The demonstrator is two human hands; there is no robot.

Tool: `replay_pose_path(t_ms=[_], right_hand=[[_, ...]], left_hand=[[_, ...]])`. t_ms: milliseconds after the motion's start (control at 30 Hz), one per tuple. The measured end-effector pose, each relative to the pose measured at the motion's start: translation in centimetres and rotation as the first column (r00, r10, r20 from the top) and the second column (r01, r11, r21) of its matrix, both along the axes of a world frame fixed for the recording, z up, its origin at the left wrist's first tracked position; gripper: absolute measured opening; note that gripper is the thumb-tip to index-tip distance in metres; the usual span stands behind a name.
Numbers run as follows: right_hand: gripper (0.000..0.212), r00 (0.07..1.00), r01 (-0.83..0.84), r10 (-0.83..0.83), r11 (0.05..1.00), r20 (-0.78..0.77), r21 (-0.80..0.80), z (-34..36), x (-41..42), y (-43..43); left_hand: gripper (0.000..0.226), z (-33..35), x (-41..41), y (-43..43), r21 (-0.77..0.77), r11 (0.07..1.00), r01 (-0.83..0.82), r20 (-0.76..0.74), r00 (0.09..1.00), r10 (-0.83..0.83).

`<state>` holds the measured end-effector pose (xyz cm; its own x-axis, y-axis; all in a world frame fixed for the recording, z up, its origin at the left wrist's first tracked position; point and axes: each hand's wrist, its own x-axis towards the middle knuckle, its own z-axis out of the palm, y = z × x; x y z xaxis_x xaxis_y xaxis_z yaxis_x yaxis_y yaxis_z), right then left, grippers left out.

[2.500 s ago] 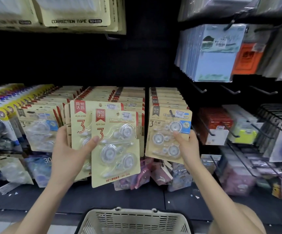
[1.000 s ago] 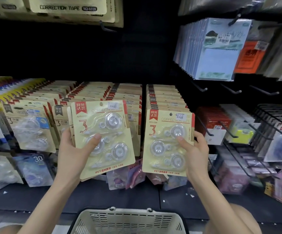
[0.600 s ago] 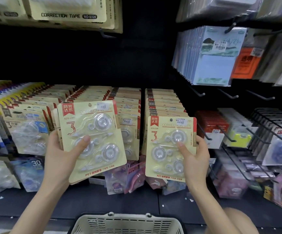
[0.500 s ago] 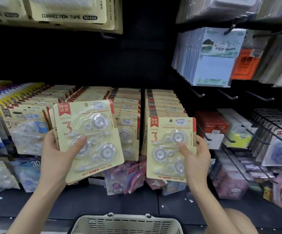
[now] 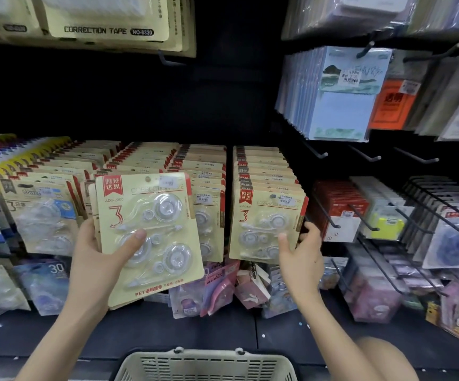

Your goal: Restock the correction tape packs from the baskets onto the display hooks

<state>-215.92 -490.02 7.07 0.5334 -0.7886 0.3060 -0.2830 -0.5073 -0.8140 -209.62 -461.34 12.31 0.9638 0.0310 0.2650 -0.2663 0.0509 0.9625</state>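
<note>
My left hand (image 5: 96, 259) grips a small stack of beige correction tape packs (image 5: 151, 232), thumb across the clear blister of the front one, held in front of the left rows of hanging packs. My right hand (image 5: 299, 257) pinches the lower right corner of another correction tape pack (image 5: 264, 224), thumb on its front and fingers behind its edge. That pack hangs level with the front of the right row of packs (image 5: 261, 166) on a display hook. A beige plastic basket (image 5: 209, 364) sits below me at the bottom edge; what it holds is hidden.
Full rows of similar packs (image 5: 145, 160) fill the hooks left and centre. Bare black hooks (image 5: 365, 155) jut out on the right above red and yellow stationery. Blue notepads (image 5: 338, 105) hang upper right. Loose pink packs (image 5: 222, 284) lie on the dark shelf below.
My right hand has lifted its pack up and back against the front of the right row. The left hand's stack has shifted slightly right and nearer the camera.
</note>
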Motion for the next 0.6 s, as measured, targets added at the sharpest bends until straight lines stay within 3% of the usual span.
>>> replay_pose_path(t_ms=[67,133,200,300,400,600], right_hand=[[0.055,0.997,0.070,-0.072,0.987,-0.010,-0.144,0.1,-0.7,0.6],[0.047,0.994,0.001,0.023,0.976,0.107,-0.216,0.9,-1.5,1.9],[0.037,0.950,-0.274,0.281,0.959,0.139,-0.066,2.1,-2.1,3.4],[0.030,0.800,-0.591,0.594,0.754,0.087,0.286,2.9,-1.9,5.6],[0.038,0.765,-0.626,0.632,0.683,0.126,0.376,2.5,-1.7,7.1],[0.029,0.776,-0.613,0.569,0.584,0.270,0.532,1.9,-1.9,7.2]], left_hand=[[0.049,-0.4,-0.5,-0.1,0.014,1.000,0.019,-0.023,1.000,-0.018],[0.044,-0.9,-0.9,-0.3,0.029,0.999,0.042,-0.046,0.998,-0.041],[0.043,-1.6,-1.4,-0.8,0.051,0.995,0.080,-0.076,0.994,-0.076],[0.046,-2.9,-2.4,-1.9,0.075,0.986,0.147,-0.126,0.983,-0.137],[0.046,-3.8,-3.2,-2.8,0.087,0.979,0.185,-0.160,0.972,-0.170],[0.063,-3.9,-3.0,-2.1,-0.023,0.978,0.207,-0.227,0.952,-0.206]])
